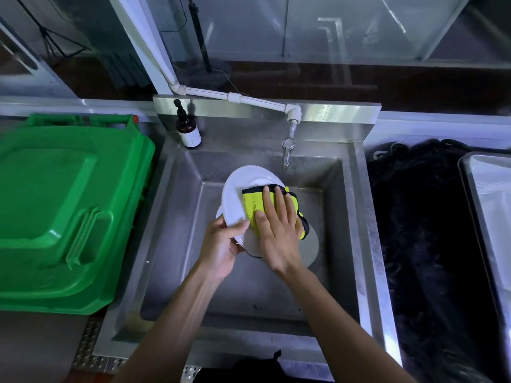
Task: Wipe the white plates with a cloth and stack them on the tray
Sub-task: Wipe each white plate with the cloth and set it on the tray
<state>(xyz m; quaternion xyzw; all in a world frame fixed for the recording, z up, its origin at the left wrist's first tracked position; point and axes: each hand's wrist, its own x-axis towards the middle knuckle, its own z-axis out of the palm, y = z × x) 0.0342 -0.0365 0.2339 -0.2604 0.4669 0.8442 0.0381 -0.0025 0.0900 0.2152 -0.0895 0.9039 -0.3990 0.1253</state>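
Over the steel sink basin [177,244] I hold a white plate [237,189] tilted up. My left hand [221,244] grips its near rim, thumb on the face. My right hand [279,233] lies flat with straight fingers, pressing a yellow cloth with black edging [253,201] against the plate's face. More white plates [312,244] lie in the basin underneath, mostly hidden by my hands. A metal tray [470,183] shows at the right edge.
A green bin lid [63,205] fills the left side. A brown pump bottle [189,131] stands at the sink's back left corner. The tap [287,150] hangs over the basin's back. A dark tangled mat [420,230] lies between sink and tray.
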